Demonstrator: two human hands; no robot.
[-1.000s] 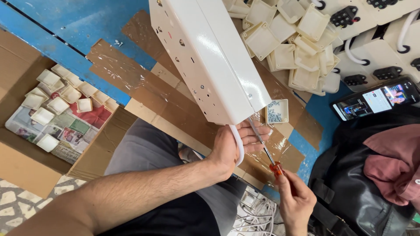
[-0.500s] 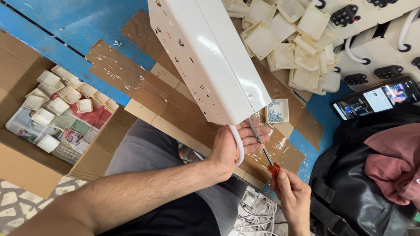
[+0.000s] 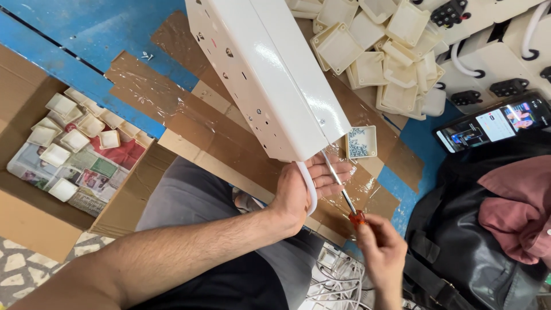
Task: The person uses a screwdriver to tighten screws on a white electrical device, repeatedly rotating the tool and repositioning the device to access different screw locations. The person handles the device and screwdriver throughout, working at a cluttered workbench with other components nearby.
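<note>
A long white metal box (image 3: 270, 74) with small holes along its side is tilted up from my lap. My left hand (image 3: 307, 186) grips its lower end, beside the white cable (image 3: 310, 186) that comes out of it. My right hand (image 3: 381, 252) holds a screwdriver (image 3: 341, 189) with a red handle; its shaft points up at the box's lower end. A small white tray of screws (image 3: 361, 142) lies on the taped cardboard just past the box.
A pile of white square plastic covers (image 3: 381, 46) lies at the top. A cardboard box (image 3: 34, 224) on the left holds more covers. A phone (image 3: 493, 123) with a lit screen and a black bag (image 3: 476, 229) are at the right. White boxes with black parts (image 3: 493, 63) lie top right.
My right hand with the screwdriver has shifted slightly; the box and my left hand stay where they were.
</note>
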